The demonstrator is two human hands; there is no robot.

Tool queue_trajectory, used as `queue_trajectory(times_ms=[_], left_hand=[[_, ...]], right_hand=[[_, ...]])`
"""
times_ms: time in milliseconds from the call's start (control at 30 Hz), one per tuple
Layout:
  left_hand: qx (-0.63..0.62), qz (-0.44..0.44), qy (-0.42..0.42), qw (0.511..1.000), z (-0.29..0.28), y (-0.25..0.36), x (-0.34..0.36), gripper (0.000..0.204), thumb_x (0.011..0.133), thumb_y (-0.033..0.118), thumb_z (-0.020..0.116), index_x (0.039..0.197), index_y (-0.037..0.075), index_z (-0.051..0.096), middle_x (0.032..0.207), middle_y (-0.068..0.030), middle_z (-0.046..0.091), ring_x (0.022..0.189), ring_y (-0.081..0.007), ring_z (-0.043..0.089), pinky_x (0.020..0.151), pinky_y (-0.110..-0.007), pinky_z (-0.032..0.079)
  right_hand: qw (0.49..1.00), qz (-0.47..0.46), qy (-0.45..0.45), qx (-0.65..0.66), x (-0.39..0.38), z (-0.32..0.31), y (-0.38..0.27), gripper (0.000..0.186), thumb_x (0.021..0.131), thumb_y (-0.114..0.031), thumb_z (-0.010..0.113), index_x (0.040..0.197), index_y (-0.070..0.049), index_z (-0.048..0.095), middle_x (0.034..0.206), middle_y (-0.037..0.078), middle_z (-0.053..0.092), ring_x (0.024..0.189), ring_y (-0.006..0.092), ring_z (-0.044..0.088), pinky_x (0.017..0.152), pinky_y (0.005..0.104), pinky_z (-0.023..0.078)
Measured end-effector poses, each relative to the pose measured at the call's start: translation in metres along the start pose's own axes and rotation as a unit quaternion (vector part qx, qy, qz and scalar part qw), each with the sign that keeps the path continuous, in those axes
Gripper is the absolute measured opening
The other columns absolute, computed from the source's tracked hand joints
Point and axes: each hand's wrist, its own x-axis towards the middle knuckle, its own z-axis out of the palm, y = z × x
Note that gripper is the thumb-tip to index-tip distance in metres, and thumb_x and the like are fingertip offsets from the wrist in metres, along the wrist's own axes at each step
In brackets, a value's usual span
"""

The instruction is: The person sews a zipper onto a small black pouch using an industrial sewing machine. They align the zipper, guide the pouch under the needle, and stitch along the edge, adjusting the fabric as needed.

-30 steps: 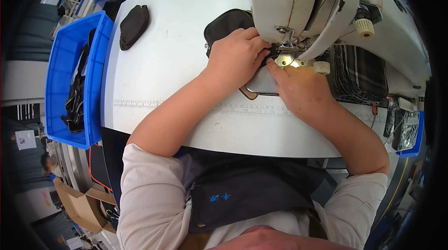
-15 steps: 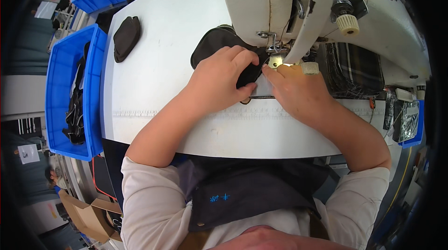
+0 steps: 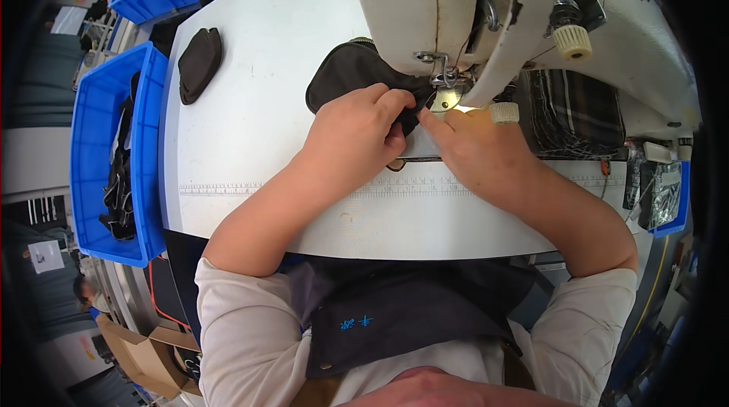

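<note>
A dark fabric piece (image 3: 345, 77) with a rounded outline and what looks like zipper teeth at its far edge lies beside the needle area of a white sewing machine (image 3: 402, 8). My left hand (image 3: 357, 130) pinches its near edge, thumb tucked under the bent fingers. From the right, my right hand (image 3: 486, 149) reaches in, index fingertip at the fabric edge just in front of the presser foot (image 3: 446, 97). Its thumb and the other fingertips are mostly hidden. The foot partly covers the fabric's right end, lit by a small lamp.
A second dark fabric piece (image 3: 200, 65) lies at the table's far left. Blue bins (image 3: 156, 156) with dark fabric stand along the left side. Stacked dark pieces (image 3: 577, 115) sit under the machine arm. A printed ruler (image 3: 304, 187) crosses the white table (image 3: 250, 134).
My left thumb has drawn in toward the fingers, gathering the near edge of the fabric. The right hand has stayed almost in place at the presser foot.
</note>
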Motion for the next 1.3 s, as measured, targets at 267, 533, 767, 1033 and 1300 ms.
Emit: queue_trajectory(times_ms=[267, 533, 767, 1033, 1300], left_hand=[[-0.003, 0.056, 0.027, 0.998, 0.006, -0.005, 0.004, 0.038, 0.077, 0.006, 0.069, 0.115, 0.008, 0.077, 0.089, -0.0063, 0.065, 0.087, -0.0256, 0.067, 0.074, -0.038, 0.057], [0.023, 0.048, -0.010, 0.999, 0.003, -0.008, 0.002, 0.041, 0.080, 0.012, 0.070, 0.121, 0.015, 0.078, 0.085, -0.0036, 0.063, 0.085, -0.0235, 0.067, 0.069, -0.038, 0.057], [0.007, 0.040, -0.037, 0.998, -0.003, -0.011, 0.002, 0.036, 0.084, 0.015, 0.072, 0.119, 0.014, 0.078, 0.099, -0.0055, 0.071, 0.090, -0.0258, 0.069, 0.075, -0.039, 0.058], [0.001, 0.201, 0.118, 0.972, 0.007, -0.020, 0.018, 0.026, 0.081, 0.011, 0.075, 0.106, 0.009, 0.079, 0.110, -0.0048, 0.072, 0.104, -0.0249, 0.069, 0.088, -0.034, 0.057], [0.035, 0.095, 0.065, 0.993, 0.014, -0.014, 0.015, 0.024, 0.085, 0.016, 0.074, 0.108, 0.011, 0.079, 0.112, -0.0015, 0.072, 0.107, -0.0219, 0.068, 0.078, -0.034, 0.060]], right_hand=[[1.000, 0.001, -0.003, -0.014, 0.001, 0.001, -0.004, 0.050, 0.078, -0.011, 0.072, 0.127, -0.004, 0.069, 0.087, 0.002, 0.065, 0.070, 0.0192, 0.068, 0.059, 0.0333, 0.053], [1.000, 0.010, -0.001, 0.002, 0.001, -0.001, -0.007, 0.045, 0.077, -0.012, 0.072, 0.121, -0.003, 0.070, 0.099, 0.005, 0.065, 0.081, 0.0192, 0.068, 0.064, 0.0338, 0.053], [0.997, -0.023, 0.044, -0.056, 0.003, -0.003, -0.009, 0.038, 0.080, -0.012, 0.070, 0.116, 0.000, 0.071, 0.127, 0.015, 0.066, 0.103, 0.0237, 0.068, 0.074, 0.0393, 0.054], [0.998, -0.024, 0.030, -0.053, 0.003, 0.000, -0.010, 0.034, 0.082, -0.011, 0.070, 0.113, 0.001, 0.071, 0.126, 0.017, 0.067, 0.086, 0.0178, 0.070, 0.061, 0.0326, 0.055], [0.999, -0.022, 0.035, -0.033, 0.005, -0.003, -0.009, 0.024, 0.085, -0.007, 0.070, 0.107, 0.002, 0.072, 0.119, 0.017, 0.071, 0.072, 0.0228, 0.071, 0.058, 0.0332, 0.058]])
